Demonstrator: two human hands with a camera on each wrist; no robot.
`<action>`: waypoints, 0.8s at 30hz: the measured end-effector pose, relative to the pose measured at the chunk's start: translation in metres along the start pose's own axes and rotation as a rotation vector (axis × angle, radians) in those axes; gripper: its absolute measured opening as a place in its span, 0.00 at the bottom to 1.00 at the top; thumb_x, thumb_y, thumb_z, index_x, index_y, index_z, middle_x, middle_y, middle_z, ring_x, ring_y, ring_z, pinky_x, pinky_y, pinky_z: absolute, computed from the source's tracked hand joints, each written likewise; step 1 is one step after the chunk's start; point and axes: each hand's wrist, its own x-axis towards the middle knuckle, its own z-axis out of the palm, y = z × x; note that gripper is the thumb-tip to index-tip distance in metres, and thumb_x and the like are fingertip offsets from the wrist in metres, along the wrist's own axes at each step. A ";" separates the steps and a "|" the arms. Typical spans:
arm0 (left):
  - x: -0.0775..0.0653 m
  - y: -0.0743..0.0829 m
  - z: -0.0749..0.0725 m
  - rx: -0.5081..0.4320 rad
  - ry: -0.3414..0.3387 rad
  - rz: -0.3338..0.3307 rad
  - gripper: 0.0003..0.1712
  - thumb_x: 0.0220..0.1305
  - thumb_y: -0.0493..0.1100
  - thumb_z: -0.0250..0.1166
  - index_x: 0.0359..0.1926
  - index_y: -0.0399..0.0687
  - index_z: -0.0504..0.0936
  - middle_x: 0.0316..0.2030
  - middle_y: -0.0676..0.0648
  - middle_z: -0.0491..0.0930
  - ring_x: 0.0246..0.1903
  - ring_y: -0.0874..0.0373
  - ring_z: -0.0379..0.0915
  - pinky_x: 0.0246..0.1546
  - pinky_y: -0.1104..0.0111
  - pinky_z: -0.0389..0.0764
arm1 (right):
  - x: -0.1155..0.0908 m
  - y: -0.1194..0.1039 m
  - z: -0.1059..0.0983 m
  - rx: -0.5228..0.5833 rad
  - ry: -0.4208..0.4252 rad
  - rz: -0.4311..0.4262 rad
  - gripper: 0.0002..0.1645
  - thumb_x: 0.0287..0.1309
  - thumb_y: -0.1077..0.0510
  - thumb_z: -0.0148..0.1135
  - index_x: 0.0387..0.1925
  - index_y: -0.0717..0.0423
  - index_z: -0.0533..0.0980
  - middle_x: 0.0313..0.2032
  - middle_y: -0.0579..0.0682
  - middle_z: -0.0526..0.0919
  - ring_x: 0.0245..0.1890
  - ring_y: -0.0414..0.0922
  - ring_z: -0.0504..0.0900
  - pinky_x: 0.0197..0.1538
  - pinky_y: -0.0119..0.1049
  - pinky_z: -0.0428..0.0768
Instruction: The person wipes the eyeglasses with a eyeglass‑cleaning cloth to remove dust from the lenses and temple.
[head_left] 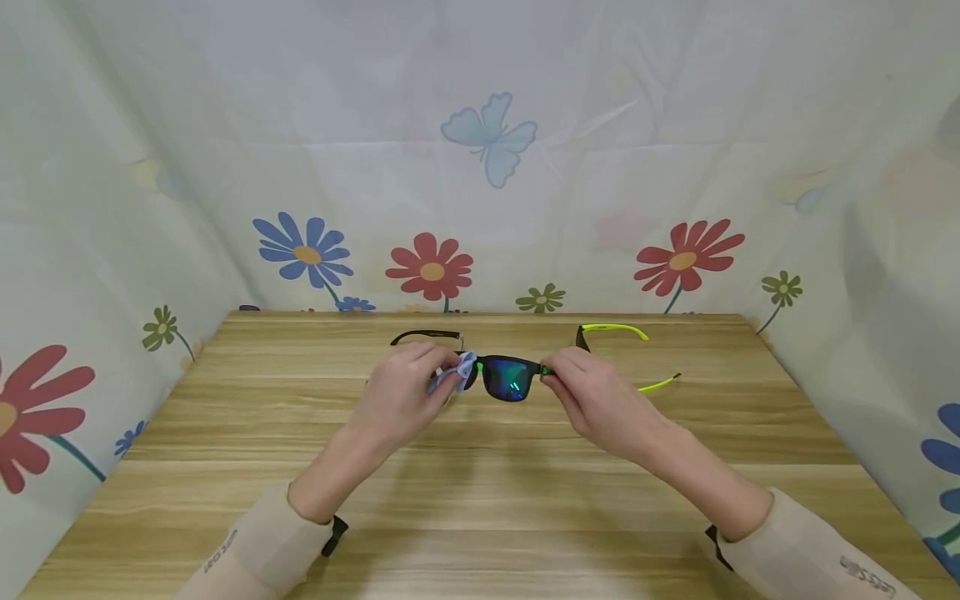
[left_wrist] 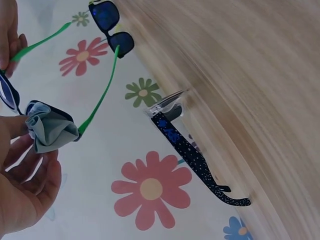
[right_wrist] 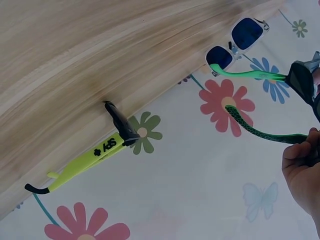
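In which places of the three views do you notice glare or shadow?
Head: bright glints on the held sunglasses, soft shadows on the table; left wrist: soft shading in folds of the cloth; right wrist: the white glasses' lenses look dark, without bright glints.

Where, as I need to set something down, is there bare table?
The table is bare in the near middle, between left forearm and right forearm, and outside each, toward the side edges. The far middle is crowded: left hand with cloth, right hand, held glasses, and behind them pale-framed pair and yellow-armed pair.
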 end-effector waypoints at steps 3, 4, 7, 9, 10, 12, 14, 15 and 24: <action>-0.001 -0.003 0.001 0.010 -0.012 -0.018 0.09 0.60 0.36 0.76 0.42 0.41 0.87 0.40 0.46 0.86 0.39 0.54 0.82 0.38 0.67 0.85 | -0.001 0.001 -0.001 -0.002 0.002 0.003 0.29 0.81 0.44 0.37 0.45 0.63 0.76 0.37 0.49 0.79 0.36 0.42 0.76 0.39 0.38 0.83; -0.001 -0.004 0.001 0.013 -0.017 -0.024 0.09 0.60 0.36 0.76 0.42 0.41 0.87 0.41 0.46 0.86 0.39 0.54 0.81 0.38 0.67 0.85 | -0.001 0.001 -0.001 -0.001 0.002 0.002 0.29 0.81 0.44 0.37 0.45 0.63 0.76 0.37 0.49 0.79 0.36 0.42 0.76 0.39 0.38 0.83; -0.001 -0.006 0.002 0.023 -0.032 -0.046 0.10 0.60 0.36 0.76 0.43 0.41 0.87 0.41 0.46 0.86 0.40 0.54 0.81 0.39 0.67 0.85 | -0.002 0.001 -0.002 -0.002 -0.005 0.004 0.29 0.81 0.44 0.37 0.45 0.63 0.76 0.37 0.49 0.79 0.36 0.42 0.77 0.39 0.39 0.83; -0.001 -0.007 0.003 0.026 -0.038 -0.055 0.10 0.61 0.36 0.76 0.43 0.41 0.87 0.41 0.46 0.86 0.40 0.53 0.82 0.39 0.66 0.85 | -0.002 0.002 -0.002 -0.002 -0.010 0.008 0.29 0.81 0.44 0.37 0.46 0.62 0.76 0.37 0.49 0.80 0.36 0.42 0.77 0.40 0.39 0.83; -0.001 -0.007 0.003 0.027 -0.041 -0.063 0.10 0.61 0.36 0.76 0.43 0.41 0.87 0.41 0.46 0.86 0.40 0.53 0.82 0.39 0.66 0.85 | -0.002 0.002 -0.002 -0.002 -0.012 0.010 0.29 0.81 0.44 0.37 0.46 0.62 0.76 0.37 0.49 0.80 0.36 0.42 0.77 0.40 0.39 0.83; -0.001 -0.008 0.004 0.026 -0.045 -0.078 0.09 0.61 0.36 0.75 0.42 0.41 0.87 0.40 0.46 0.86 0.39 0.54 0.82 0.38 0.67 0.85 | -0.002 0.002 -0.003 -0.003 -0.015 0.013 0.29 0.81 0.43 0.37 0.46 0.62 0.76 0.37 0.49 0.79 0.36 0.42 0.77 0.40 0.39 0.83; -0.001 -0.010 0.004 0.027 -0.050 -0.094 0.07 0.62 0.36 0.75 0.41 0.41 0.87 0.39 0.46 0.86 0.38 0.54 0.81 0.36 0.67 0.84 | -0.003 0.003 -0.003 -0.004 -0.016 0.014 0.29 0.81 0.43 0.37 0.46 0.62 0.76 0.37 0.49 0.79 0.36 0.42 0.76 0.40 0.39 0.83; -0.001 -0.011 0.005 0.027 -0.053 -0.103 0.07 0.62 0.36 0.75 0.41 0.42 0.87 0.39 0.47 0.86 0.37 0.55 0.81 0.35 0.67 0.84 | -0.003 0.003 -0.004 -0.005 -0.017 0.014 0.29 0.81 0.43 0.37 0.46 0.62 0.76 0.37 0.49 0.79 0.36 0.42 0.76 0.40 0.39 0.83; -0.001 -0.016 0.007 0.019 -0.055 -0.125 0.05 0.64 0.36 0.74 0.40 0.42 0.87 0.36 0.48 0.86 0.35 0.53 0.82 0.34 0.66 0.82 | -0.003 0.003 -0.004 -0.010 -0.017 0.002 0.28 0.81 0.43 0.37 0.46 0.62 0.75 0.36 0.48 0.78 0.35 0.42 0.75 0.39 0.38 0.82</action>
